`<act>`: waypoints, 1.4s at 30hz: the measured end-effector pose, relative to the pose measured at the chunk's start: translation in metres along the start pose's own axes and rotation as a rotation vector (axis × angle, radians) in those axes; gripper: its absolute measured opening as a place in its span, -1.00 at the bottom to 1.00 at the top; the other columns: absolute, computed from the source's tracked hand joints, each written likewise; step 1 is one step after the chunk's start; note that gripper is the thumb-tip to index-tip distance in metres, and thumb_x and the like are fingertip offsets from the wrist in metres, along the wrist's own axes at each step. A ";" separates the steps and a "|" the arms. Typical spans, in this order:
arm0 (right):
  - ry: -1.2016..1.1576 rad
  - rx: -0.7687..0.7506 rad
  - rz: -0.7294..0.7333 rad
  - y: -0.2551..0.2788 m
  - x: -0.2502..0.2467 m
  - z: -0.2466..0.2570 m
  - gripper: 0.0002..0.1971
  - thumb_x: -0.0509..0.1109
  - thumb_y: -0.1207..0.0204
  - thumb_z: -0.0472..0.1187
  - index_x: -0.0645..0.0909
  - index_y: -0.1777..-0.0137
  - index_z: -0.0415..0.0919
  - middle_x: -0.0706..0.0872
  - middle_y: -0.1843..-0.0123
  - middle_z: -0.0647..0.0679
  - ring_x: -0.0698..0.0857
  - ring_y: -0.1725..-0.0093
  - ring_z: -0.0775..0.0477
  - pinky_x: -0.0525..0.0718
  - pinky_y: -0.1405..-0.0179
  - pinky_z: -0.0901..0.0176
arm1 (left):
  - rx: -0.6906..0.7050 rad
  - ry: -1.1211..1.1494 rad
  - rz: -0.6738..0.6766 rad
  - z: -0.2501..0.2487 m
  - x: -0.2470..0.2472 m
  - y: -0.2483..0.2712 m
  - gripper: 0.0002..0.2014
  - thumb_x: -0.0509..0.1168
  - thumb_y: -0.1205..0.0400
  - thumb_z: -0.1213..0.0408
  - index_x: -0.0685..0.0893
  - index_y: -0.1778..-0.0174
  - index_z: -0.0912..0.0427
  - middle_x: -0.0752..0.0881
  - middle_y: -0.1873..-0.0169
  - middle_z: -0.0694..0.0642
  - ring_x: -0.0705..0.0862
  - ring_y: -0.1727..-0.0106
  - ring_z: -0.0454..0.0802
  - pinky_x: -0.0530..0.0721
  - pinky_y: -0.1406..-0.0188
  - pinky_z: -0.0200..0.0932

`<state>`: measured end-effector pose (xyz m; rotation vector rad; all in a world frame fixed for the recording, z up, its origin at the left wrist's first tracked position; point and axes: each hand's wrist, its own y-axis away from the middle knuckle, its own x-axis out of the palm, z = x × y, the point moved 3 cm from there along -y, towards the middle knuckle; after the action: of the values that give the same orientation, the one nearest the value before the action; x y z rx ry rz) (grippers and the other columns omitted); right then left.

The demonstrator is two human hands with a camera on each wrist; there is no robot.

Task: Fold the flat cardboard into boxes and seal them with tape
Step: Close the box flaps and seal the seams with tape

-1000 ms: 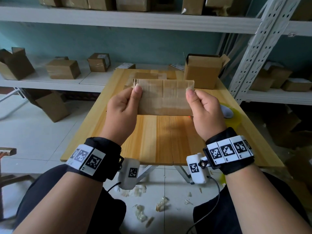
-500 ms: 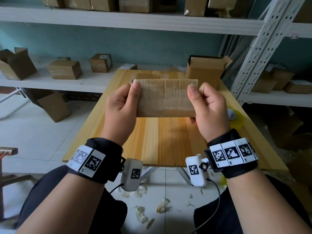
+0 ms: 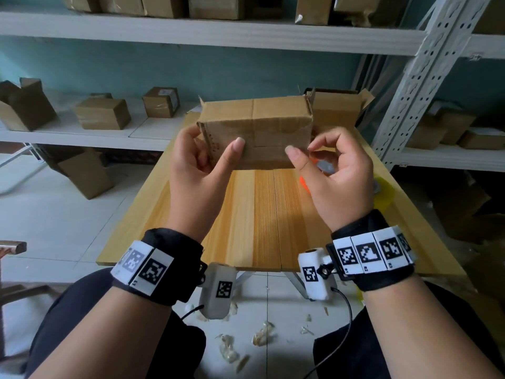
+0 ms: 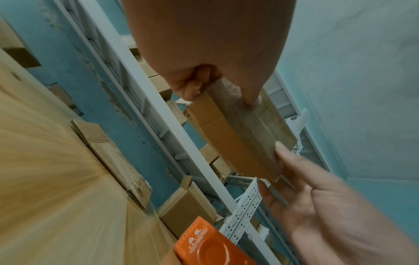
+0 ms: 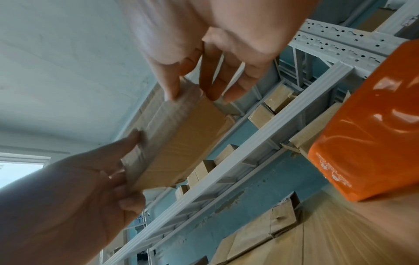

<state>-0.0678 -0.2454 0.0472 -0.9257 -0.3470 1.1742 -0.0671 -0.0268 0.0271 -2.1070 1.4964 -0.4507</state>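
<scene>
Cardboard (image 3: 255, 132) at frame center, held up in the air over the desk (image 3: 262, 214). A second ago it was a flat sheet between my thumbs; now it has popped open into a squared tube, top panel and front panel both showing, old tape visible on the front face. So the opening step looks done; the end flaps still need folding in, then tape.

My left hand (image 3: 199, 165) clamps the left end, thumb on the front face, fingers wrapped behind. My right hand (image 3: 330, 170) pinches the lower right corner, thumb in front, index fingertip at the edge, the other fingers loosely spread.

Outward: orange tape dispenser (image 4: 208, 245) on the desk below my right hand, mostly hidden in the head view. More flat cardboard (image 5: 260, 233) lies at the far end of the desk, an open box (image 3: 336, 110) just behind the piece I hold. Shelves (image 3: 191, 31) carry more boxes at upper frame and left. Scraps on the floor at bottom center.
</scene>
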 end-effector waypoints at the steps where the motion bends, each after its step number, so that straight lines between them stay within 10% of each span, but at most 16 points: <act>1: -0.011 -0.002 -0.013 0.000 -0.001 0.003 -0.76 0.65 -0.57 -0.14 0.63 -0.05 -0.13 0.73 0.02 0.14 0.74 -0.03 0.14 0.75 -0.08 0.16 | -0.006 -0.020 0.009 0.002 0.001 0.000 -0.51 0.54 -0.66 -0.12 0.62 -0.26 0.17 0.72 0.04 0.28 0.68 0.10 0.24 0.78 0.14 0.24; 5: -0.059 0.020 0.012 0.004 0.002 0.013 -0.63 0.74 -0.48 -0.11 0.70 -0.21 -0.10 0.82 -0.15 0.14 0.81 -0.19 0.06 0.81 -0.17 -0.06 | -0.068 -0.094 -0.013 0.011 0.003 -0.001 -0.20 0.60 -0.40 -0.41 0.55 -0.42 -0.01 0.67 -0.29 0.11 0.69 -0.24 -0.12 0.72 -0.14 -0.20; 15: -0.082 0.070 0.018 0.010 0.013 0.013 -0.49 0.69 -0.55 -0.08 0.74 -0.46 -0.21 0.87 -0.24 -0.04 0.82 -0.25 0.08 0.79 -0.27 0.06 | -0.085 0.192 -0.174 0.014 -0.015 -0.003 -0.63 0.76 -0.37 -0.02 0.89 0.00 0.04 0.91 0.09 0.07 0.86 0.00 0.08 0.84 -0.17 0.37; 20: -0.110 0.134 -0.008 0.007 0.008 0.009 -0.59 0.65 -0.59 -0.18 0.77 -0.41 -0.26 0.87 -0.24 0.03 0.84 -0.22 0.21 0.81 -0.24 0.15 | -0.044 0.157 -0.168 0.011 -0.014 -0.001 -0.77 0.69 -0.51 0.12 0.92 -0.05 0.01 0.93 0.08 -0.03 0.87 0.01 -0.01 0.85 -0.14 0.11; 25: -0.028 0.181 0.008 0.010 0.012 -0.001 -0.72 0.53 -0.70 -0.14 0.80 -0.35 -0.20 0.88 -0.17 0.13 0.82 -0.17 0.27 0.79 -0.15 0.27 | -0.066 0.218 -0.247 0.020 -0.016 -0.006 -0.74 0.72 -0.46 -0.05 0.97 0.03 -0.03 0.90 0.17 0.13 0.73 0.13 0.15 0.85 -0.09 0.35; 29: 0.010 0.331 0.040 0.014 0.016 -0.012 -0.70 0.61 -0.58 0.05 0.70 -0.12 -0.11 0.84 0.05 0.24 0.80 0.06 0.39 0.68 0.15 0.53 | 0.056 0.161 -0.216 0.010 -0.011 -0.001 -0.68 0.69 -0.50 0.00 0.91 -0.06 0.10 0.87 0.08 -0.03 0.79 0.05 0.01 0.76 -0.04 0.01; 37: 0.186 0.439 0.124 0.014 0.018 -0.035 -0.64 0.48 -0.64 0.14 0.65 -0.15 -0.16 0.85 0.06 0.02 0.84 0.10 -0.02 0.80 0.17 0.02 | 0.105 -0.018 -0.127 0.008 0.005 0.006 -0.75 0.57 -0.68 0.18 0.89 -0.17 0.27 0.82 -0.01 0.12 0.71 0.03 -0.25 0.64 0.01 -0.29; 42: 0.096 0.373 -0.020 0.010 0.009 -0.037 -0.77 0.48 -0.71 -0.06 0.84 -0.01 -0.22 0.81 0.27 -0.04 0.76 0.26 -0.12 0.79 0.19 -0.05 | -0.023 0.082 -0.156 0.004 0.003 0.004 -0.77 0.51 -0.71 -0.02 0.90 0.09 0.07 0.77 0.13 0.10 0.72 0.07 -0.09 0.71 0.05 -0.05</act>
<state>-0.0457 -0.2524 0.0150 -0.6473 -0.0551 1.1239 -0.0672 -0.0294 0.0214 -2.2578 1.3931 -0.5853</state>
